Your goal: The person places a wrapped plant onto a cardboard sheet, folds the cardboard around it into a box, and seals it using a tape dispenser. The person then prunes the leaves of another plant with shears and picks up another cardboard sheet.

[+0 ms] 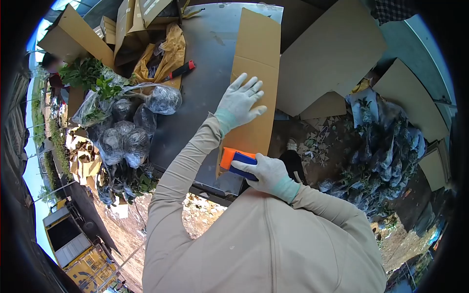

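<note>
A long strip of brown cardboard lies on the dark metal table. My left hand, in a pale glove with a green cuff, rests flat on it with the fingers spread. Near the strip's close end, my right hand is closed around an orange-and-blue handheld tool, whose exact kind I cannot make out. Its orange end is over the cardboard, and my fingers cover part of the blue body.
A red-and-black handled tool lies left on the table, beside plastic-wrapped plants and a yellow bag. Large cardboard sheets stand on the right, above more wrapped plants. Cardboard boxes are at upper left.
</note>
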The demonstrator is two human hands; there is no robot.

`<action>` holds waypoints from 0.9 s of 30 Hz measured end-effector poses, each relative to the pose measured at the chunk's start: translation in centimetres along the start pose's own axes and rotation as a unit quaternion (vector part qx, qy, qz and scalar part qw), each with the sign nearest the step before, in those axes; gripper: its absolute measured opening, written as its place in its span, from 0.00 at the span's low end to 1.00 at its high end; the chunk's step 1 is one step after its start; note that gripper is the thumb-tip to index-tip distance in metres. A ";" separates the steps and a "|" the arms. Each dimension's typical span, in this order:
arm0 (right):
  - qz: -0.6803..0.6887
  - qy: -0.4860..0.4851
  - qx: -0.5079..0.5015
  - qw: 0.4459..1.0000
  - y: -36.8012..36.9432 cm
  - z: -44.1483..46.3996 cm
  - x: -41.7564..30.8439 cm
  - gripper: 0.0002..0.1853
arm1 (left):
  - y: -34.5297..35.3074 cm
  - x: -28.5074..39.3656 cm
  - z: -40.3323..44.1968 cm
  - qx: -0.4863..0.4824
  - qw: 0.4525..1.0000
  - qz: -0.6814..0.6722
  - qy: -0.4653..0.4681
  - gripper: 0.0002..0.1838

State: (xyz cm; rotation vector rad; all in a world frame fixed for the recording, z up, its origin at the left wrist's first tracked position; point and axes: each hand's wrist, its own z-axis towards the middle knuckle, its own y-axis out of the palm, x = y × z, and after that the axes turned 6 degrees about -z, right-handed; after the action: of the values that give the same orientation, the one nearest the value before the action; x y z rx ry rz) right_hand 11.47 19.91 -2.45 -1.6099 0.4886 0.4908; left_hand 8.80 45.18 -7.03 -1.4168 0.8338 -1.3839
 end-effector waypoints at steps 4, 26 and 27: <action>-0.009 0.009 -0.027 1.000 -0.4 0.6 -0.4 0.37 | -1.6 2.6 -6.5 0.084 0.971 -0.190 -0.114 0.35; 0.021 -0.027 -0.042 0.999 1.1 -0.9 -0.4 0.34 | 1.9 6.6 -15.9 0.099 0.801 -0.373 -0.457 0.39; 0.013 -0.010 -0.046 0.999 1.5 -0.7 -1.2 0.33 | 1.0 7.0 -15.1 0.076 0.796 -0.322 -0.506 0.39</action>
State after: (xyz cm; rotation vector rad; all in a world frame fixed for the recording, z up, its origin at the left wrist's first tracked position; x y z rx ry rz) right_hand 9.64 19.11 -2.94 -1.6862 0.4798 0.5550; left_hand -4.98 35.86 -7.08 -2.0672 -0.5001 -0.8457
